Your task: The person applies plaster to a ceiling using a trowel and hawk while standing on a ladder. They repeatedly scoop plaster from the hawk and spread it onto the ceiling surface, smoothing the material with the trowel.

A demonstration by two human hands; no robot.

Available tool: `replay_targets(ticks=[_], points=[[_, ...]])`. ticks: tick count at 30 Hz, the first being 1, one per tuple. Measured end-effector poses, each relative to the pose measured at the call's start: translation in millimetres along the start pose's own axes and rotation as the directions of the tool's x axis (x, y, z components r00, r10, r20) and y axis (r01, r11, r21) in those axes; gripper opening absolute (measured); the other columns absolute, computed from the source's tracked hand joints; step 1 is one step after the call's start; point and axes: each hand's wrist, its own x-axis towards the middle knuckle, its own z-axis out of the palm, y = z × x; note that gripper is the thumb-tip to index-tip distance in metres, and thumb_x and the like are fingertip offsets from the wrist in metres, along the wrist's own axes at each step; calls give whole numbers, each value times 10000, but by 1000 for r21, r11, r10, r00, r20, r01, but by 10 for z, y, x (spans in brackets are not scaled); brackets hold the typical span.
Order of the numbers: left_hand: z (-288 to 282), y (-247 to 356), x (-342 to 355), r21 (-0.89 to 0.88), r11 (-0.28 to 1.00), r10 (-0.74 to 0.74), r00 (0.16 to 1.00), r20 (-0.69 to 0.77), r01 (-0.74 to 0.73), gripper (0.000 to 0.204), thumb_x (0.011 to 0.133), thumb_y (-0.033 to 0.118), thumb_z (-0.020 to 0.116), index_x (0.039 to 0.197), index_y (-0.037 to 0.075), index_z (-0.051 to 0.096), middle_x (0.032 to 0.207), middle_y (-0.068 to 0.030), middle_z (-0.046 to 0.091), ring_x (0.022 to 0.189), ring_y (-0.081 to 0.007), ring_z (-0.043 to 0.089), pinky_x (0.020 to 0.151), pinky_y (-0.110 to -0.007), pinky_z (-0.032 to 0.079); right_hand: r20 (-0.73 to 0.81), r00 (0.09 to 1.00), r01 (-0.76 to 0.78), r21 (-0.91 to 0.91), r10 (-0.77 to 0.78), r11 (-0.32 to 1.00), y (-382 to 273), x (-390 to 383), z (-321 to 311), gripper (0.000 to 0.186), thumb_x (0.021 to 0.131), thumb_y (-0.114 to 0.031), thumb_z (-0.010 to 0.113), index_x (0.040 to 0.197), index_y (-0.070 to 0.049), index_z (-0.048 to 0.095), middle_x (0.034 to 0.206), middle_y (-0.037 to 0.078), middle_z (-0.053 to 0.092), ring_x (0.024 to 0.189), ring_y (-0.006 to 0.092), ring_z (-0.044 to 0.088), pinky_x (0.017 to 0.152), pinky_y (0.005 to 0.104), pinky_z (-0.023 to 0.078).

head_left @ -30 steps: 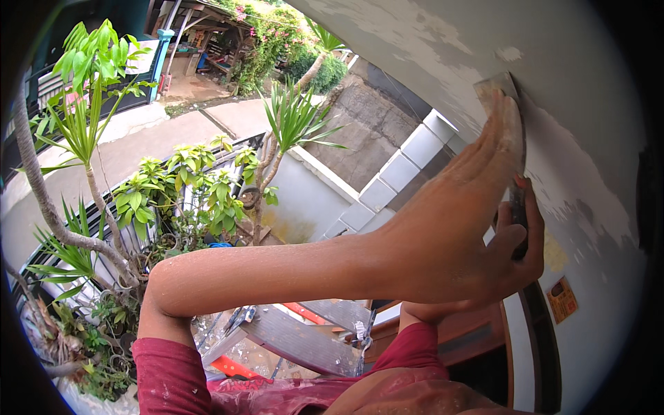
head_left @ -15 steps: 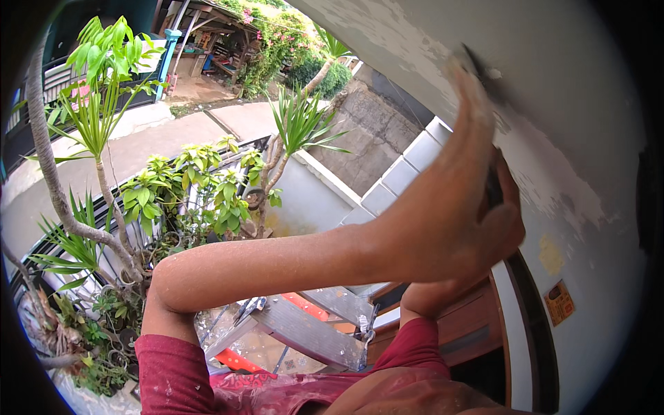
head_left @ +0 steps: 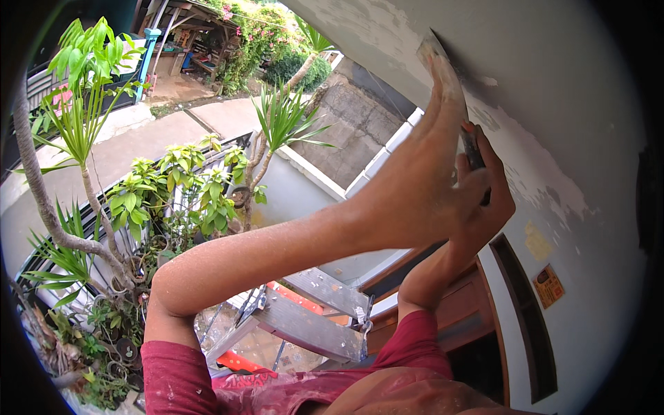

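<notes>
My left hand point(head_left: 415, 176) reaches up from the left with its fingers straight and together along the blade of a putty knife point(head_left: 430, 52). Its thumb lies near the knife's dark handle. My right hand point(head_left: 496, 176), behind and to the right, is closed around that handle; part of the grip is hidden by the left hand. The blade's edge meets the grey-white ceiling point(head_left: 387, 31), tilted, with a dark shadow beside it. Pale rough patches of filler or peeled paint mark the surface around the blade.
Below me stands a stepladder point(head_left: 311, 325) with paint-spotted treads, over a tiled floor. A wooden door point(head_left: 463, 297) and a wall with an orange sticker point(head_left: 548, 286) are at the right. Potted plants point(head_left: 187, 183) and a fence line the left, with a street beyond.
Both hands and the putty knife have moved up and slightly left along the ceiling. The whole view has shifted a little, with the plants and street now farther left.
</notes>
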Motion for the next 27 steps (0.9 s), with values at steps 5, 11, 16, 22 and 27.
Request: replay_targets(ticks=[5,11,16,22,27], points=[[-155,-60,-60,284,938,181,979,94,-200,1076,812,79,650,1518,-188,-116,1562,-502,74,1492,-590,153,1255,-476,222,7,988,-155,172,156,973,-98,-208,-105,385,943,-10,628,1318,76,638,1199,204,738,1096,276,731,941,364,577],[-585,14,110,103,994,-37,997,-72,45,1070,855,128,644,1489,-226,-141,1529,-486,212,1423,-538,374,1179,-416,351,-50,998,40,-11,-41,999,-280,165,638,358,899,1,615,1241,-18,718,1120,88,782,748,142,689,608,261,502],[-571,30,15,252,967,38,999,0,-37,1038,870,131,632,1494,-234,-113,1564,-509,55,1484,-577,207,1225,-457,275,-163,987,24,80,-11,996,-330,23,630,392,891,4,604,1268,-14,709,1084,91,787,865,172,746,672,254,543],[-542,-26,-4,335,941,60,998,-22,-50,1036,882,143,639,1518,-204,-102,1555,-490,81,1504,-545,167,1221,-460,280,-97,995,-27,108,38,994,-343,64,572,409,890,15,591,1282,-23,703,1091,116,783,900,193,757,724,286,577],[-574,-17,57,303,946,-58,981,-187,114,1047,916,234,712,1581,-129,-11,1490,-400,426,1460,-419,408,1191,-405,328,-73,991,118,75,-113,990,-263,185,820,450,860,30,630,1290,-73,712,1102,71,775,865,186,742,681,288,553]])
